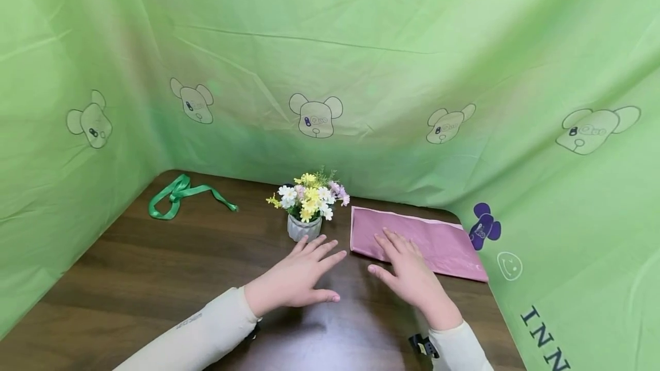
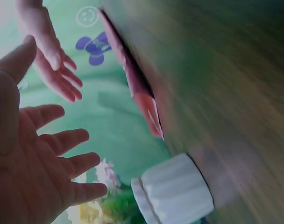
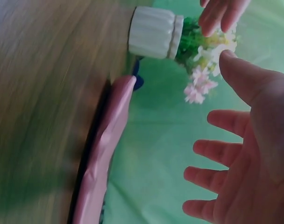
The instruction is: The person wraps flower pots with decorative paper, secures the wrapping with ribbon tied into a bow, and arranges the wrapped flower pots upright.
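Both hands hover over the table with fingers spread and nothing in them. My left hand [image 1: 296, 273] is in front of a small pot of artificial flowers [image 1: 307, 199], its fingertips just below the pot in the head view. The pot [image 2: 177, 191] is whitish and ribbed, with yellow, white and pink blooms. My right hand [image 1: 409, 273] is above the near edge of a flat pink pouch [image 1: 433, 245], overlapping it in the head view. From the right wrist, the pouch [image 3: 102, 154] lies flat on the table, apart from the right hand's fingers [image 3: 212, 179].
A green ribbon [image 1: 175, 194], looped with one loose tail, lies at the table's far left. The dark wood table [image 1: 154, 268] is enclosed at the back and sides by a green cloth [image 1: 361, 27] printed with bear heads.
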{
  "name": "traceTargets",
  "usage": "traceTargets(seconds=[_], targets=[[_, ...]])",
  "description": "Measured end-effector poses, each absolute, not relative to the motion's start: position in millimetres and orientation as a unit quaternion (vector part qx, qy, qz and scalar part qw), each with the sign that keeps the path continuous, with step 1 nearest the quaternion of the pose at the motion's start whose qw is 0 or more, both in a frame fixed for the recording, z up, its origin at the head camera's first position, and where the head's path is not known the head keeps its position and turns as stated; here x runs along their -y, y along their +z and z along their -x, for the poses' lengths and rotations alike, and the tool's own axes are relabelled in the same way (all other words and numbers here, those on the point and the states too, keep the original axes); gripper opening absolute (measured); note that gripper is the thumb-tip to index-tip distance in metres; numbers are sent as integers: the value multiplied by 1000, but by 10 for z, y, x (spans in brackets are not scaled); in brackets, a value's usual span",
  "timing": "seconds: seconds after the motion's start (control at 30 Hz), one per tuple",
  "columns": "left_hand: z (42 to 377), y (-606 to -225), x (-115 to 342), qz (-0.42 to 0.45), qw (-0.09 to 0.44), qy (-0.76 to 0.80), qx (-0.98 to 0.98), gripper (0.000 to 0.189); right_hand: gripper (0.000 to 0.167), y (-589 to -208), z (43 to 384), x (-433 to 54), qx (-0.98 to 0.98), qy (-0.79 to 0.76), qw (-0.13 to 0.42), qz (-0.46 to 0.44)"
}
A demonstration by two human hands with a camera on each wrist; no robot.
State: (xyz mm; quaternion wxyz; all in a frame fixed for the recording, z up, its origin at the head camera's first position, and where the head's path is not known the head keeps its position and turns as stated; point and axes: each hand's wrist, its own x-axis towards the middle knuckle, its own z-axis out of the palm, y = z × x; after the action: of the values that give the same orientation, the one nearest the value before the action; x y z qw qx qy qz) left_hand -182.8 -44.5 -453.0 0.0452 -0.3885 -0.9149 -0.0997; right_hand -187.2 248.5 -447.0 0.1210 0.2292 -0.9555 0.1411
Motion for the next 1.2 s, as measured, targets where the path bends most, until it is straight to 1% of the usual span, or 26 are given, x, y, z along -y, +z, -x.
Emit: traceTargets(seconds=[0.2, 0.43, 0.57, 0.7, 0.93, 1.07, 1.2], targets=[[1990, -4561, 145, 403, 38, -84, 911, 84, 69, -4504, 1969, -2667, 959, 152, 114, -208], [2282, -4554, -208, 398, 29, -51, 915, 80, 58, -4570, 2095, -2895, 965, 153, 119, -177], [2402, -4573, -339, 397, 6, -39, 917, 78, 55, -4605, 2145, -2991, 969, 158, 108, -156], [2450, -4630, -398, 396, -24, -26, 918, 75, 50, -4645, 2170, -3064, 971, 162, 105, -140], [2449, -4737, -418, 382, -66, -23, 922, 72, 37, -4733, 2224, -3148, 974, 144, 94, -145], [2429, -4782, -413, 373, -75, -18, 925, 70, 27, -4767, 2236, -3157, 977, 141, 78, -143], [2423, -4802, -399, 366, -72, -12, 928, 69, 20, -4781, 2234, -3158, 981, 142, 46, -128]])
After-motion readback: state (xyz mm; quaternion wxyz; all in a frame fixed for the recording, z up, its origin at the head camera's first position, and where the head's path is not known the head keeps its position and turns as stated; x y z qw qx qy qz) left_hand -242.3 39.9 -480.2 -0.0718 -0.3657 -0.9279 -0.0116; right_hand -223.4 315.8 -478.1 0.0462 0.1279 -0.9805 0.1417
